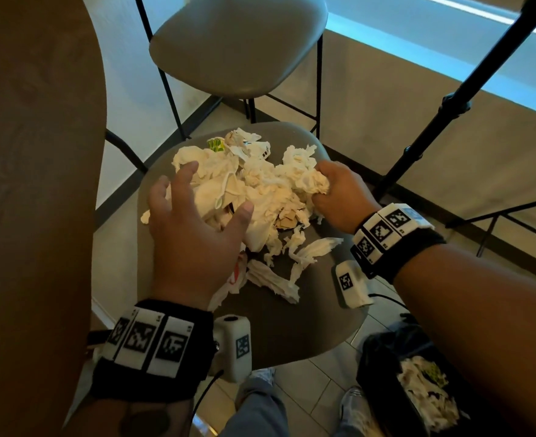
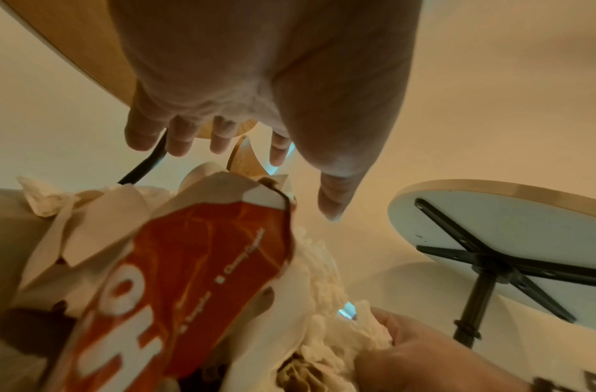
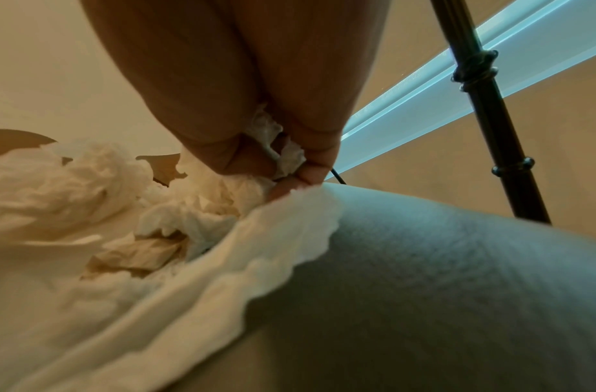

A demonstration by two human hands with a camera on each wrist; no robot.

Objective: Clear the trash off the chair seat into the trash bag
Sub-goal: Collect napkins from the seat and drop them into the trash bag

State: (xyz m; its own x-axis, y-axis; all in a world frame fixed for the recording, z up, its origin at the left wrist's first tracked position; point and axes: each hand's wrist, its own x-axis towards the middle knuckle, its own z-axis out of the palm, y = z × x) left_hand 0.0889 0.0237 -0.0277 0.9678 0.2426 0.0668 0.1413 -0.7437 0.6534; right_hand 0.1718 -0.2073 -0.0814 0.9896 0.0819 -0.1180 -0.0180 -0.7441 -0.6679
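Note:
A heap of crumpled white tissues and paper trash covers the grey chair seat. My left hand hovers over the heap's left side with fingers spread and nothing held; in the left wrist view its fingers hang above an orange-red wrapper. At the heap's right edge, my right hand grips a wad of tissue; the right wrist view shows tissue pinched between the curled fingers. The black trash bag stands open on the floor at lower right, with tissues inside.
A second grey chair stands behind the seat. A brown tabletop borders the left. A black tripod leg slants at right. Loose tissue strips lie on the seat's near part. My shoes are on the tiled floor.

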